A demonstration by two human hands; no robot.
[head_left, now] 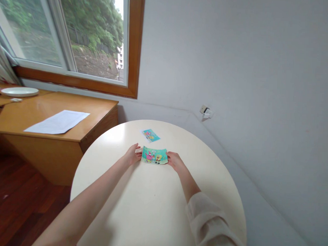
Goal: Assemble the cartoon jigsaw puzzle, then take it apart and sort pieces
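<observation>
A small turquoise picture sheet (154, 156) printed with cartoon figures, one pink and one yellow, is between my hands over the round table. My right hand (175, 161) pinches its right edge, and the sheet bows slightly. At its left edge is my left hand (133, 154), fingers stretched out and thumb apart; whether the fingertips touch the paper is hard to tell. Just beyond, a second picture sheet (151, 135) with similar figures and a pale border lies flat and turned at an angle.
The round cream table (152, 216) stands close to the white wall. Left of it is a wooden desk (100, 111) bearing a white paper sheet (59, 122) and a white plate (19, 92). A socket with a plug (206, 112) sits low on the wall.
</observation>
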